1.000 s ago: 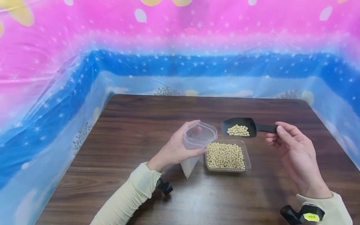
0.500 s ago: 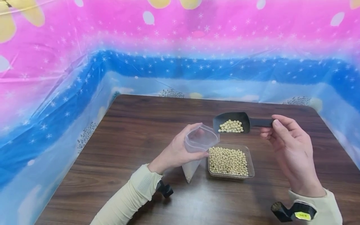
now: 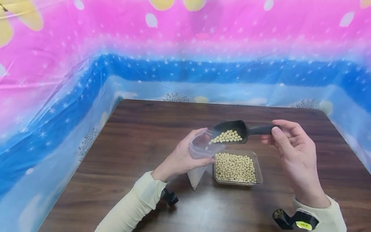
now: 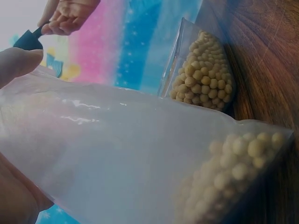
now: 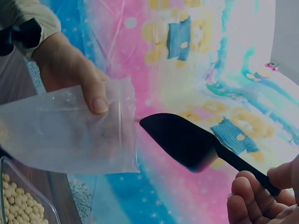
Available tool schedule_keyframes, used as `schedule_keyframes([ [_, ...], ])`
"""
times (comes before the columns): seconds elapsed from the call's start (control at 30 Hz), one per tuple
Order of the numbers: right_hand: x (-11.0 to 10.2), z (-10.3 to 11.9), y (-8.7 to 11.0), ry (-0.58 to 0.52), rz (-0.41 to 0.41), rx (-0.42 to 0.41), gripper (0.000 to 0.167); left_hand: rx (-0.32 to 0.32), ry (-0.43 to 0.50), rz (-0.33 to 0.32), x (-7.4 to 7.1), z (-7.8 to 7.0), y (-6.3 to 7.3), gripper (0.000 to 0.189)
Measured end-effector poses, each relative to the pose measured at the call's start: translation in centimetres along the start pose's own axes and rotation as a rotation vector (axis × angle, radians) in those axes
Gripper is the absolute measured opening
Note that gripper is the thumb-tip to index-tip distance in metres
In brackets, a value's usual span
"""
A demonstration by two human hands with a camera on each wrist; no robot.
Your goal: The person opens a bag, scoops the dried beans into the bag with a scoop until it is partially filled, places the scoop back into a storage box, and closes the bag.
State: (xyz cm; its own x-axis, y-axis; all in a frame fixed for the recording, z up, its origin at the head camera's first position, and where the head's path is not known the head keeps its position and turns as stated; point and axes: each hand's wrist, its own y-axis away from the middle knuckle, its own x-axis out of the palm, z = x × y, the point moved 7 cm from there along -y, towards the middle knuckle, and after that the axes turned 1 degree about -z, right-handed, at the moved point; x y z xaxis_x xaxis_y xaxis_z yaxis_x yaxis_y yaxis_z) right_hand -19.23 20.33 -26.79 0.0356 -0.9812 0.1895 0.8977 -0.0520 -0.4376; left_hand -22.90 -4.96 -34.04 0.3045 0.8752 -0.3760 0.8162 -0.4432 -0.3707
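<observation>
My left hand (image 3: 181,153) grips a translucent zip bag (image 4: 117,140) near its top, holding the mouth spread wide. Round pale beans (image 4: 233,161) lie in the bag's lower end. My right hand (image 3: 299,154) pinches the handle of a black scoop (image 3: 230,127) between thumb and fingers. The scoop tilts toward the bag, its tip over the mouth. A small heap of beans (image 3: 229,136) sits in the scoop, and a few are at its lip and just inside the bag. In the right wrist view the scoop (image 5: 182,140) shows its underside close to the bag's opening.
A clear rectangular container (image 3: 259,167) full of the same beans stands on the dark wooden table (image 3: 130,135), just right of the bag. A pink and blue patterned cloth (image 3: 185,67) hangs around the table's back and sides.
My right hand has moved left, bringing the scoop to the bag's mouth and tipping it. Beans have slid toward the scoop's lip. My left hand holds the bag in nearly the same place.
</observation>
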Motion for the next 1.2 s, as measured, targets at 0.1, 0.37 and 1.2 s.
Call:
schedule_keyframes([
  [0.1,0.2,0.1,0.3,0.110,-0.002,-0.025,0.027,0.007,-0.005,-0.007,0.0,0.2,0.2,0.084],
  [0.37,0.4,0.7,0.7,0.284,-0.070,-0.060,0.026,0.042,0.055,0.002,0.1,0.1,0.1,0.085],
  [1.2,-5.1,-3.5,-0.8,1.088,0.344,0.243,0.022,0.025,0.022,-0.003,-0.2,0.4,0.1,0.085],
])
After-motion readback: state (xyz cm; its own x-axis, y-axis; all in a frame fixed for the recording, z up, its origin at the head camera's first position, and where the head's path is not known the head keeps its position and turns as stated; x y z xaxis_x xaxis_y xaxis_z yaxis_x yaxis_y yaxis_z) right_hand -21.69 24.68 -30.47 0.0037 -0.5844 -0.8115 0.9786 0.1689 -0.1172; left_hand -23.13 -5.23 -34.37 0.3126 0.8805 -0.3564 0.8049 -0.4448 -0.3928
